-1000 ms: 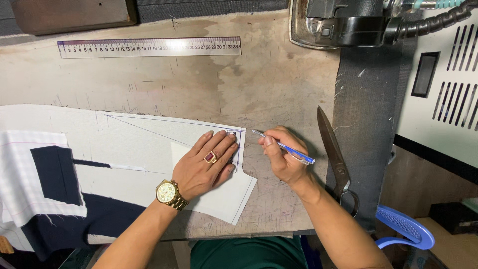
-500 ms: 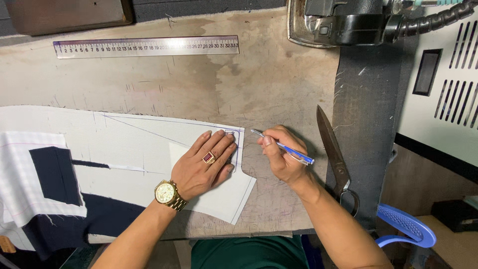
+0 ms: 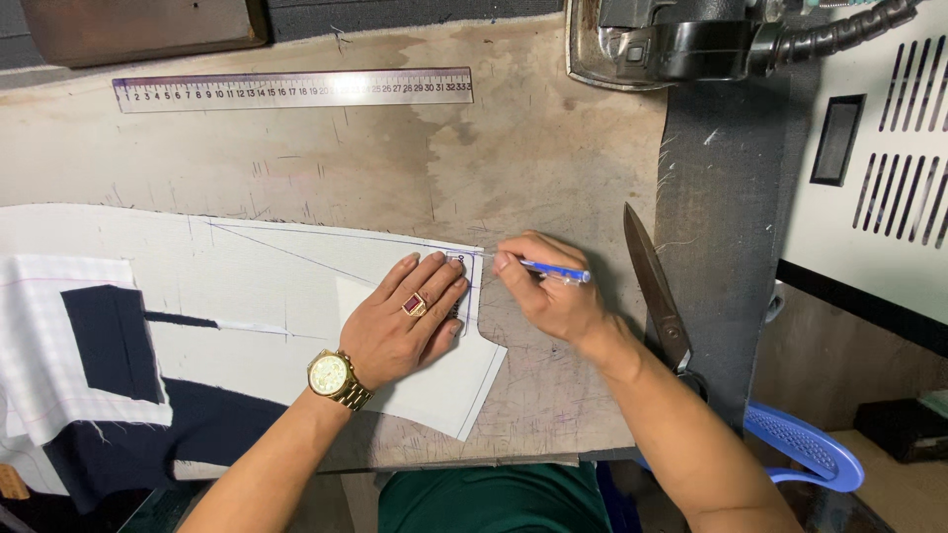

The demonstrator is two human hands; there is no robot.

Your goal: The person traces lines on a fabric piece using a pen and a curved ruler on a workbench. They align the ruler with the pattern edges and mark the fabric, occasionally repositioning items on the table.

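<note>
Right hand (image 3: 553, 296) holds pen (image 3: 555, 269) at pattern (image 3: 296, 286)

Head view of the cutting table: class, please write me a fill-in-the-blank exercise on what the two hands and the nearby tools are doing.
1. The left hand lies flat on the white ____ piece.
2. The right hand holds a blue ____.
3. The scissors lie to the ____ of the right hand.
4. The long ruler lies near the table's ____ edge.

Missing words: pattern; pen; right; far

A tailoring workshop: a stained, pen-marked bench (image 3: 513, 148) carries a paper pattern (image 3: 276, 286), long ruler (image 3: 293, 90), large shears (image 3: 654, 296), dark cloth pieces (image 3: 109, 341), and a steam iron (image 3: 671, 39) at far right.
</note>
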